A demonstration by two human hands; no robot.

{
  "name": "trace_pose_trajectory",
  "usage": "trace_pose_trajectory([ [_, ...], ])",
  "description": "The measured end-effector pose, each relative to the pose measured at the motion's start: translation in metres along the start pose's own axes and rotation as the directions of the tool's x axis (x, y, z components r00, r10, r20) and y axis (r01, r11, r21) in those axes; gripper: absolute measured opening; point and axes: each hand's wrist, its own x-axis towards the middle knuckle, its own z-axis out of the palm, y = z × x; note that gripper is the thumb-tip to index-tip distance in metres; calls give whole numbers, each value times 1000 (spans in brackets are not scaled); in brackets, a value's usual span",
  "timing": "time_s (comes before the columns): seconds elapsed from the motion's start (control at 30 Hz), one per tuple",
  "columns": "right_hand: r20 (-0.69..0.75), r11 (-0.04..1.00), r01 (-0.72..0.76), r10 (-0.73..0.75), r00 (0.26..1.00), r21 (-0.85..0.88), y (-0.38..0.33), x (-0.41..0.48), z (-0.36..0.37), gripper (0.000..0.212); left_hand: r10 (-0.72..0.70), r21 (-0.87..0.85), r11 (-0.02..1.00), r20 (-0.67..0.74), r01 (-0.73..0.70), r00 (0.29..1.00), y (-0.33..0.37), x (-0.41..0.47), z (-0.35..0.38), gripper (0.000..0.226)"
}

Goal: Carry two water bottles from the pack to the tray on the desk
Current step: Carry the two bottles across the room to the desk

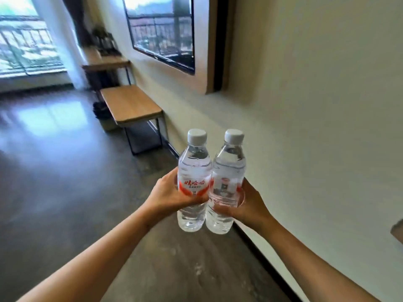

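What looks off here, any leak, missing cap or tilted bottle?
Nothing stands out. The left bottle in the left hand and the right bottle in the right hand are upright, capped and side by side, no spill visible.

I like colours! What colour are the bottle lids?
Both lids are pale grey, seen in the head view.
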Motion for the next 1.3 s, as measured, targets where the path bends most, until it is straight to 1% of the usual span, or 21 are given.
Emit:
trace_pose_trajectory([
  [0.03,29,998,52,-52,998,22,-25,20,8,66,10,3,1000,-49,-10,999,12,2,-29,64],
  [0.13,104,976,191,-201,974,106,-95,79,40,65,41,11,999,-179,-40,983,41,10,-114,65],
  [0.2,161,951,263,-288,944,162,-139,121,68,66,47,24,999,-310,-41,949,57,14,-173,71],
  [0.27,193,927,306,-347,918,216,-180,164,99,66,59,30,998,-426,-51,903,67,17,-228,70],
  [0.33,204,899,350,-407,890,264,-213,203,128,60,59,44,998,-505,-43,861,71,24,-276,65],
  [0.4,220,870,384,-458,862,308,-245,244,160,55,56,68,997,-575,-21,816,69,33,-324,66],
  [0.47,240,847,385,-485,841,366,-270,283,190,49,45,82,997,-630,9,776,63,46,-365,62],
  [0.53,263,832,381,-504,822,403,-293,326,220,45,15,60,998,-686,36,727,54,66,-407,53],
  [0.63,293,808,392,-541,788,440,-316,387,256,45,-19,28,998,-737,58,676,37,101,-459,52],
  [0.8,323,812,388,-543,775,435,-321,506,304,57,-47,0,997,-785,76,618,-6,183,-533,72],
  [0.83,337,812,394,-550,765,430,-319,534,314,62,-48,-3,997,-792,74,609,-18,203,-548,74],
  [0.93,373,820,405,-552,746,403,-309,625,340,91,-51,-12,997,-811,70,583,-57,269,-592,83],
  [1.0,391,823,412,-554,735,391,-306,683,355,95,-57,-28,998,-817,60,573,-78,313,-621,88],
  [1.13,447,832,395,-546,709,390,-312,800,384,90,-91,-65,996,-816,66,571,-112,403,-687,84],
  [1.17,463,835,385,-541,702,393,-317,834,395,85,-97,-71,995,-821,68,562,-122,426,-710,81],
  [1.23,490,839,363,-535,688,407,-329,895,418,64,-110,-77,994,-832,84,543,-141,463,-755,70],
  [1.3,500,839,335,-529,686,429,-339,948,445,55,-129,-97,991,-839,89,529,-161,490,-799,58],
])
